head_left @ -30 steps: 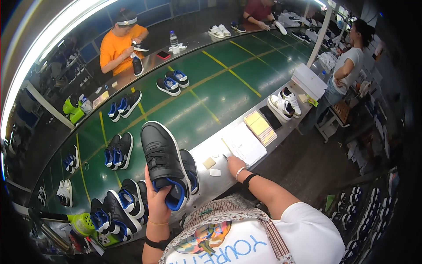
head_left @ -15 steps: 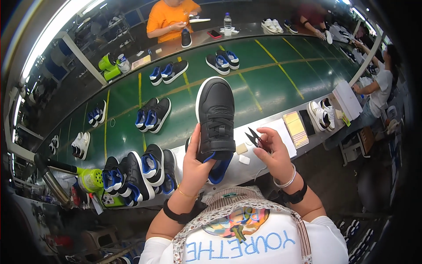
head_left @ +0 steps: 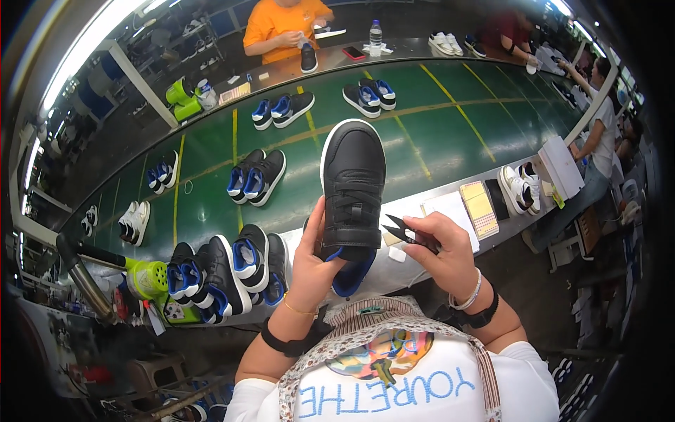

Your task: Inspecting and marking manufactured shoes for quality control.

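Note:
My left hand grips a black sneaker with a white sole and blue lining, toe pointing away. Its laces and strap face up. Behind it, part of a second black shoe shows at the left edge. In my right hand is a pair of black thread snips, with blades spread and tips just right of the sneaker's strap. A white block lies on the metal ledge under the snips. Left of my left hand, several black sneakers with blue linings stand crowded together.
Beyond the ledge runs a green conveyor belt with yellow lines, carrying pairs of shoes. A yellow pad and white sneakers sit to the right. A lime-green machine stands at left. Across the belt, a person in orange works.
My right hand has moved left, bringing the snips close to the sneaker's strap. The sneaker stays in my left hand. The whole view has shifted slightly.

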A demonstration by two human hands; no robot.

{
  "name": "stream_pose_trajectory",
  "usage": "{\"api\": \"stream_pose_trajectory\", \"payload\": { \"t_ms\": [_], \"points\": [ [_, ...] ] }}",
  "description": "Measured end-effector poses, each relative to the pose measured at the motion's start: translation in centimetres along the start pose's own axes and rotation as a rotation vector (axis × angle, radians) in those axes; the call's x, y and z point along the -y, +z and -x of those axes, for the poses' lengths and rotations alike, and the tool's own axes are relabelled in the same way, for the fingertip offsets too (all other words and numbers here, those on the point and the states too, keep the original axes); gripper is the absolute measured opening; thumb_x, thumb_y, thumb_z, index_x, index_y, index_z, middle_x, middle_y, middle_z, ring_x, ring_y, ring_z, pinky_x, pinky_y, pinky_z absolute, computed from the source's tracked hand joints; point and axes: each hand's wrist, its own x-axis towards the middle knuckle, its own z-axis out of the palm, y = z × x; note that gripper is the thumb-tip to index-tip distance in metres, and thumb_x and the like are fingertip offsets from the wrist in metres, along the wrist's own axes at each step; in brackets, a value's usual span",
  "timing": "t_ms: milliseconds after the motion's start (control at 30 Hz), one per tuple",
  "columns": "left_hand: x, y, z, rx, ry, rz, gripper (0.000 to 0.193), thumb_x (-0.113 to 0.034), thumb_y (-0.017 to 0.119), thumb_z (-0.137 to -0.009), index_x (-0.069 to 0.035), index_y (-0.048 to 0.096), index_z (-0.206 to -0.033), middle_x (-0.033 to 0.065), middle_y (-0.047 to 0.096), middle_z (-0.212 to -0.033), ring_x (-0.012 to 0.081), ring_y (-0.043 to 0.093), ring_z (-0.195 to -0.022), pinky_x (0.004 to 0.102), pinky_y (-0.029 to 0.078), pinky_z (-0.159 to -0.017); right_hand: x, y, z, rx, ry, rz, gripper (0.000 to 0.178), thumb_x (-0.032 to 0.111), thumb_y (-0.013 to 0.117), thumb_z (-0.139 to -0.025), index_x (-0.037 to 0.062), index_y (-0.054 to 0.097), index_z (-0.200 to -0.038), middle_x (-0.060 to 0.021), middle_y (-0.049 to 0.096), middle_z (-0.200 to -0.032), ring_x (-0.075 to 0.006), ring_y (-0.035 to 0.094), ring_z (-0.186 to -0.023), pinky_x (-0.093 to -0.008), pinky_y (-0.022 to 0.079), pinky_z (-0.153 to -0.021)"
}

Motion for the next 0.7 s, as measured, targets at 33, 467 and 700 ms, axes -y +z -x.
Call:
{"api": "stream_pose_trajectory", "payload": {
  "t_ms": [33,467,700],
  "points": [
    [0.0,-0.1,0.0,0.002,-0.028,0.066,0.085,0.005,0.068,-0.066,-0.005,0.023,-0.138,0.0136,0.046,-0.126,0.0218,0.052,-0.109,0.0336,0.043,-0.093,-0.2,0.0,0.0,-0.004,0.0,0.001,0.037,0.001,0.068,-0.072,0.0042,0.059,-0.107,-0.0026,0.049,-0.071,-0.0077,0.043,-0.056,-0.0205,0.037,-0.051],
    [0.6,-0.5,0.5,0.066,-0.117,0.317,0.089,0.004,0.069,-0.067,-0.006,0.018,-0.139,0.0149,0.042,-0.13,0.0235,0.049,-0.114,0.0351,0.042,-0.095,-0.5,0.3,-0.8,-0.119,-0.046,0.009,0.037,0.001,0.068,-0.072,0.0046,0.059,-0.108,-0.0027,0.05,-0.074,-0.0075,0.045,-0.059,-0.0202,0.039,-0.053],
    [0.7,-0.5,0.5,0.077,-0.053,0.183,0.088,0.003,0.069,-0.068,-0.005,0.019,-0.139,0.0143,0.042,-0.131,0.0224,0.047,-0.116,0.0338,0.04,-0.095,-0.9,0.5,-1.1,-0.101,-0.1,0.025,0.036,0.0,0.068,-0.073,0.0037,0.059,-0.107,-0.003,0.051,-0.074,-0.0075,0.046,-0.059,-0.0198,0.04,-0.054]
  ]
}}
